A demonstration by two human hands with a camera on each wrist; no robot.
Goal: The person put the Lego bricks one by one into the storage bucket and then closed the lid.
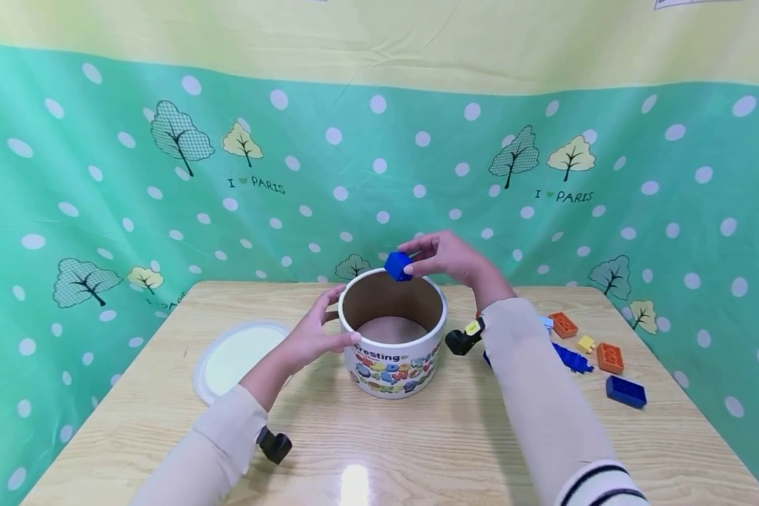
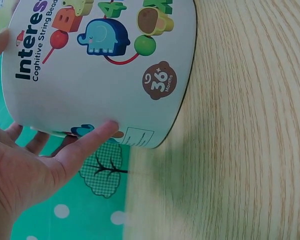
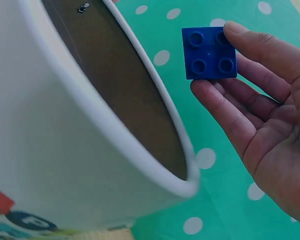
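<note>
A round white tub (image 1: pixel 392 372) with colourful printed letters stands upright, its brown inner wall facing up towards the head view. My left hand (image 1: pixel 313 337) rests against the tub's left side with spread, mostly straight fingers, the thumb at the front near the rim. In the left wrist view, the little finger of that hand (image 2: pixel 45 170) lies along the printed wall. Above the tub's back right rim, my right hand (image 1: pixel 449 256) pinches a blue square toy brick (image 1: pixel 398 266) between thumb and fingers. Four round studs show on this brick (image 3: pixel 210 53) in the right wrist view.
A round white lid (image 1: pixel 240 358) lies left of the tub on the wooden table (image 1: pixel 329 457). To the right are orange bricks (image 1: pixel 610 358), a dark blue brick (image 1: pixel 626 391), a small yellow piece (image 1: pixel 585 344) and blue pieces (image 1: pixel 572 358), some partly behind the right sleeve.
</note>
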